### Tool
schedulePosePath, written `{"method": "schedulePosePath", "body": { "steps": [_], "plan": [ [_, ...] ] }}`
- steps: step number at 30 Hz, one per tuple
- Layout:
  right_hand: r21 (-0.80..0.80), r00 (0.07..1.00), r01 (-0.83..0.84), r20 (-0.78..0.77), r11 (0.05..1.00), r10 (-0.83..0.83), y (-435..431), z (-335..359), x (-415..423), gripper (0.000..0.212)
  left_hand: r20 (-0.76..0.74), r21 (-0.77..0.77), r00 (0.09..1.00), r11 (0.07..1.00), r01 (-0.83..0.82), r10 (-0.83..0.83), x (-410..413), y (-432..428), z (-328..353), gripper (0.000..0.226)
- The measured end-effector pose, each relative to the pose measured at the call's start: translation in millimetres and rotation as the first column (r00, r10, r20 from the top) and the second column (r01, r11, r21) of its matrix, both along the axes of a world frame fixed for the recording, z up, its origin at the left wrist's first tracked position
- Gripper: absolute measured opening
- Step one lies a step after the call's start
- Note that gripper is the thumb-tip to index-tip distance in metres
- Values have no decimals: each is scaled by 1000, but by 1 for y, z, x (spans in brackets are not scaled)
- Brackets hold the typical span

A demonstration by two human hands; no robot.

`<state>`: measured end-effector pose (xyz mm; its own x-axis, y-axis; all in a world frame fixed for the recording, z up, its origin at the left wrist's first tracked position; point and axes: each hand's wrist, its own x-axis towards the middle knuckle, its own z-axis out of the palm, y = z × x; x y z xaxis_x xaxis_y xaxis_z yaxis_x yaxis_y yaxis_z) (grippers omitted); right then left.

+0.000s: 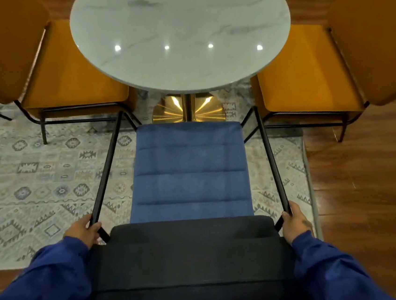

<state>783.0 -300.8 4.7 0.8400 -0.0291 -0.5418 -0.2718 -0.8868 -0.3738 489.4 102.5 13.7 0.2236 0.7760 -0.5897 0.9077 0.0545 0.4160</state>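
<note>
A blue upholstered chair (189, 170) with black metal armrests stands right in front of me, its dark backrest nearest. Its seat points at a round white marble table (179, 29). My left hand (84, 231) grips the rear end of the left armrest bar (106, 171). My right hand (294, 220) grips the rear end of the right armrest bar (269, 157). Both forearms wear blue sleeves. The chair's front edge sits just short of the table's gold base (188, 111).
A mustard-yellow chair (67, 83) stands left of the table and another yellow chair (306, 72) right of it. A patterned pale rug (36, 179) lies under the furniture. Brown wooden floor (367, 193) shows at the right and beyond the table.
</note>
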Motion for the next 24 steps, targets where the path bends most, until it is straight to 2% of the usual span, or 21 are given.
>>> {"method": "schedulePosePath", "body": {
  "steps": [7, 14, 24],
  "plan": [
    [52, 999, -24, 25, 998, 23, 15, 0, 21, 45, 32, -6, 997, 997, -77, 77, 19, 23, -11, 37],
    [0, 996, -86, 27, 996, 86, 37, -2, 59, 47, 52, 8, 999, 1000, -15, 15, 43, 42, -12, 29],
    [23, 988, -157, -9, 987, 157, 54, 1, 81, 47, 75, 13, 997, 1000, -5, 4, 55, 54, -11, 37]
  ]
}}
